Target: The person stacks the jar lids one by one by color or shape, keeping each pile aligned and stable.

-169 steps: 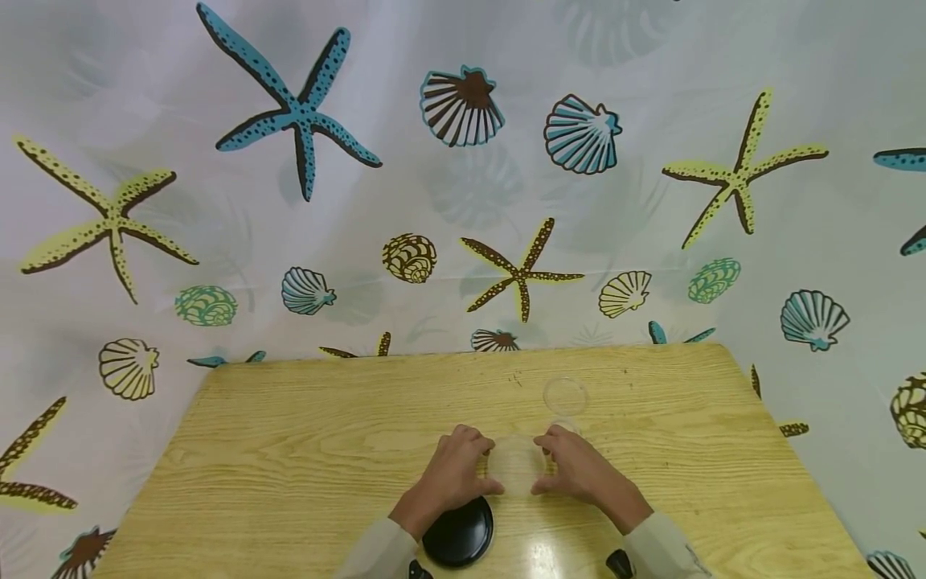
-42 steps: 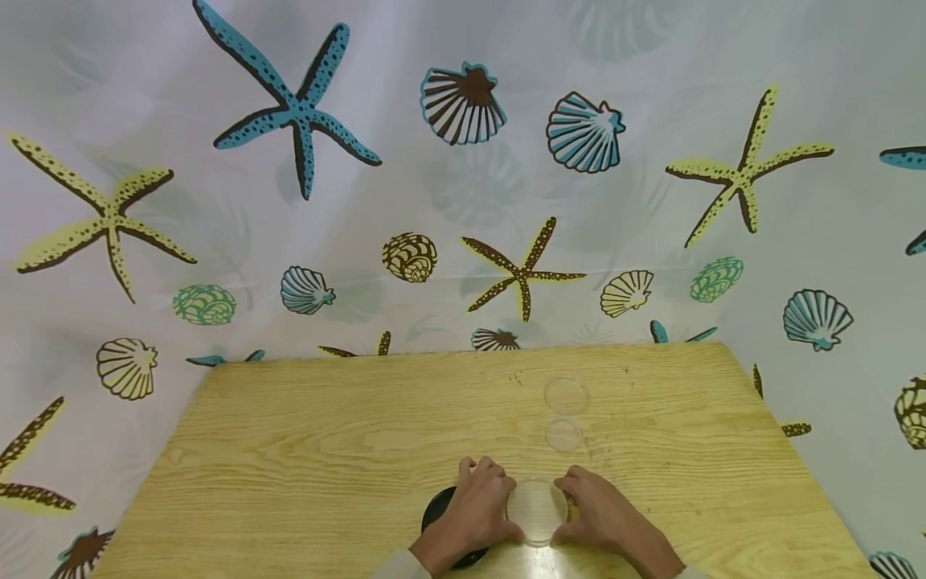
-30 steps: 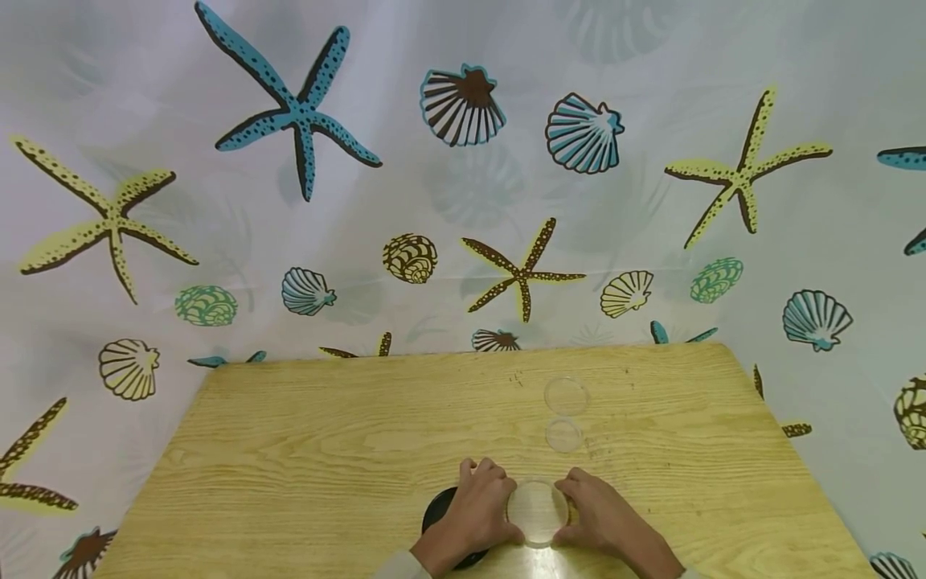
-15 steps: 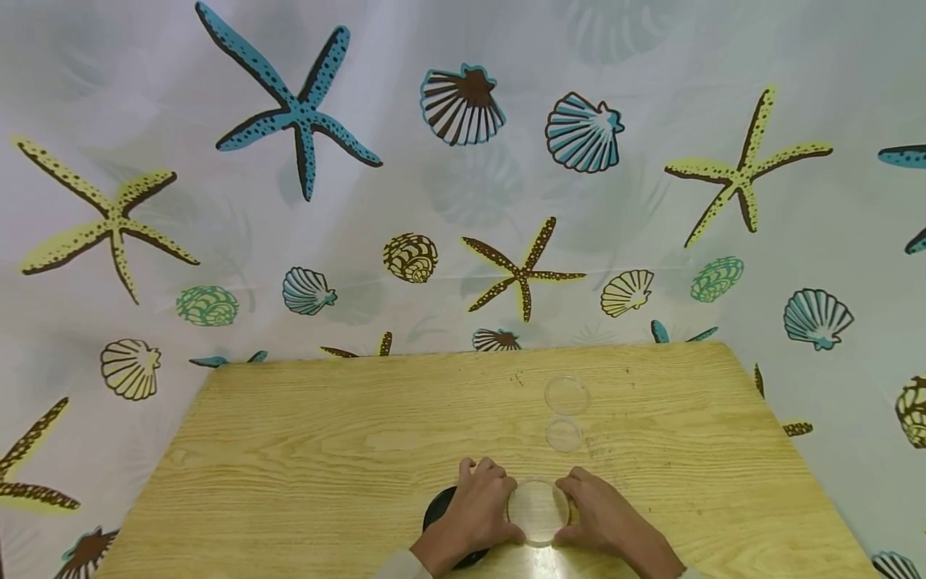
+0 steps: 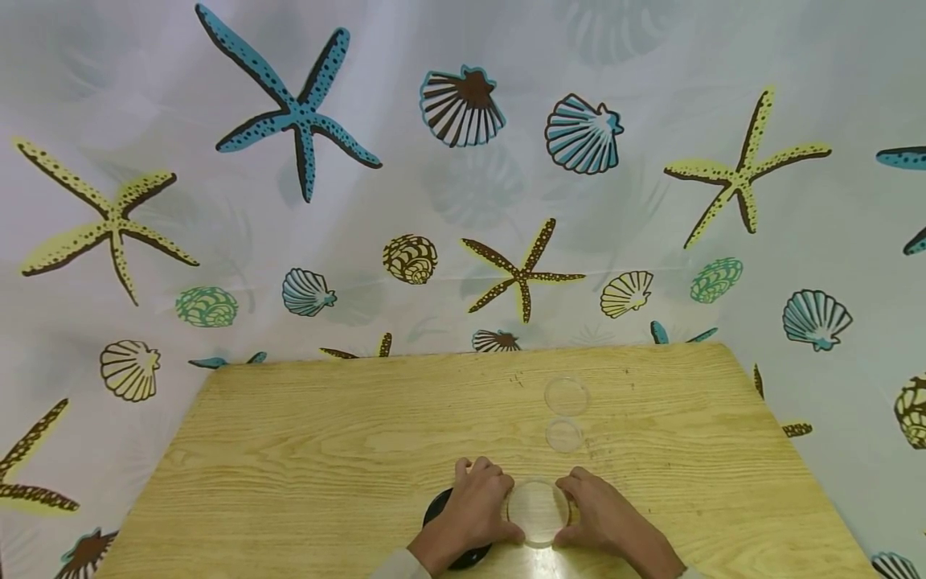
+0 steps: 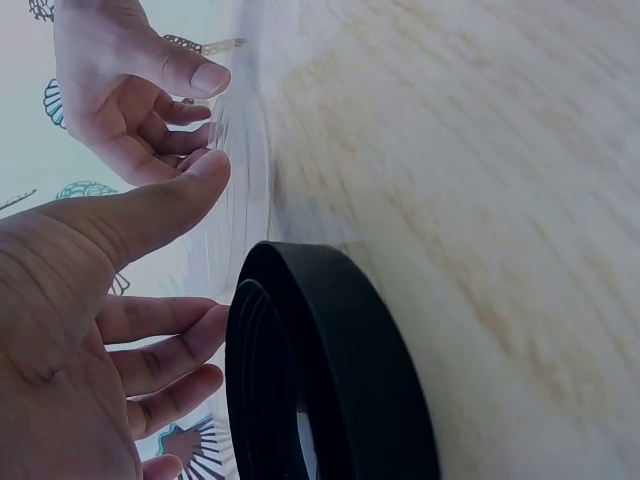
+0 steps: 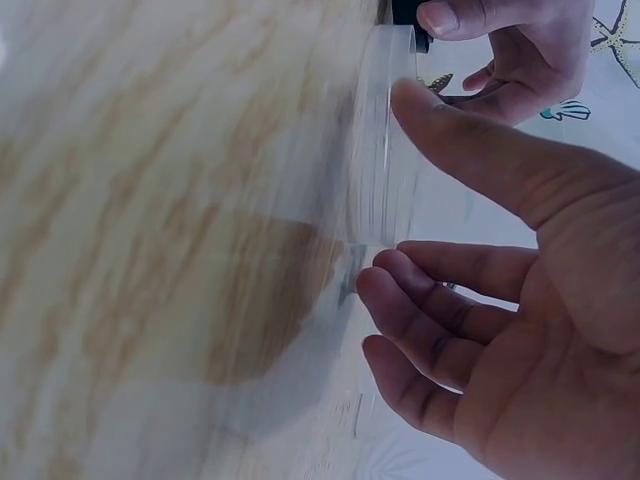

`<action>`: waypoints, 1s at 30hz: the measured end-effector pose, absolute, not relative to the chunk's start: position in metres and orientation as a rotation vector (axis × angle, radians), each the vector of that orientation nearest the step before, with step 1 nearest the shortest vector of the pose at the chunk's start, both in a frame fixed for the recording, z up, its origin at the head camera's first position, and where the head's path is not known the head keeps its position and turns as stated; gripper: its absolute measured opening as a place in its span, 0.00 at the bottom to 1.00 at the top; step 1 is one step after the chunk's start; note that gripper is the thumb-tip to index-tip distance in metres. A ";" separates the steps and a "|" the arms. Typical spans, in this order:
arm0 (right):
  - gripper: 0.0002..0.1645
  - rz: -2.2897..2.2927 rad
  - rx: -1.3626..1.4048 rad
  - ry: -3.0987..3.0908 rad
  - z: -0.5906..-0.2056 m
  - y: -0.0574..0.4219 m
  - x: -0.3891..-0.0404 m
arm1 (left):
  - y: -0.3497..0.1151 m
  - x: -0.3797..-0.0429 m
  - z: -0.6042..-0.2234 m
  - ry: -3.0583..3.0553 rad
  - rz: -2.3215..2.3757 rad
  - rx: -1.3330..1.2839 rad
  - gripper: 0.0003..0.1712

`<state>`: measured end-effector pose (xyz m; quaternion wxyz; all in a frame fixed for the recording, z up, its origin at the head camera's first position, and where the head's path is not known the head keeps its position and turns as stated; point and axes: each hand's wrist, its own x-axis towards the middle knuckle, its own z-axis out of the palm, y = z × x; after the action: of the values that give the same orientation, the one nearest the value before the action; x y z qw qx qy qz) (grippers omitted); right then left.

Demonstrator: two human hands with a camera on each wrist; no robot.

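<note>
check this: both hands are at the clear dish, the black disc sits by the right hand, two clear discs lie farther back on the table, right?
One thing is wrong: the black disc sits by the left hand, not the right hand, as the head view shows. Both hands are at the clear dish, and two clear discs lie farther back on the table.

Both hands (image 5: 476,503) (image 5: 597,508) holding clear dish (image 5: 538,513), black disc (image 5: 437,507) alongside, wooden table (image 5: 318,458)

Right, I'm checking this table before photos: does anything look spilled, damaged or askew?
Nothing spilled or broken shows; the clear dish between the left hand and right hand looks level. Only a few dark marks near the tabletop's far edge seem odd, breaking its pale wood grain.
</note>
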<state>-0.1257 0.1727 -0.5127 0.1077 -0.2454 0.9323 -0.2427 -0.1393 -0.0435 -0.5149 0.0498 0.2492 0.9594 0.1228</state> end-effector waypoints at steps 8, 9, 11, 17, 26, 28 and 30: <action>0.41 -0.710 -0.696 2.745 -0.510 0.172 -0.126 | -0.045 -0.140 -0.512 2.949 0.362 0.743 0.35; 0.42 -0.704 -0.694 2.750 -0.510 0.172 -0.126 | -0.045 -0.140 -0.511 2.949 0.359 0.742 0.36; 0.42 -0.699 -0.687 2.755 -0.509 0.172 -0.127 | -0.045 -0.141 -0.510 2.952 0.348 0.745 0.37; 0.42 -0.680 -0.690 2.754 -0.507 0.172 -0.128 | -0.044 -0.143 -0.507 2.951 0.314 0.746 0.37; 0.40 -0.674 -0.688 2.804 -0.502 0.171 -0.134 | -0.041 -0.150 -0.499 2.941 0.329 0.728 0.40; 0.40 -0.684 -0.694 2.811 -0.500 0.171 -0.135 | -0.040 -0.151 -0.497 2.943 0.327 0.721 0.40; 0.40 -0.699 -0.696 2.810 -0.498 0.172 -0.136 | -0.040 -0.153 -0.495 2.947 0.328 0.715 0.41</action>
<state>-0.1358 0.1716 -0.4976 0.0814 -0.2330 0.9404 -0.2338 -0.1526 -0.0398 -0.4954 0.0456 0.2341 0.9652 0.1075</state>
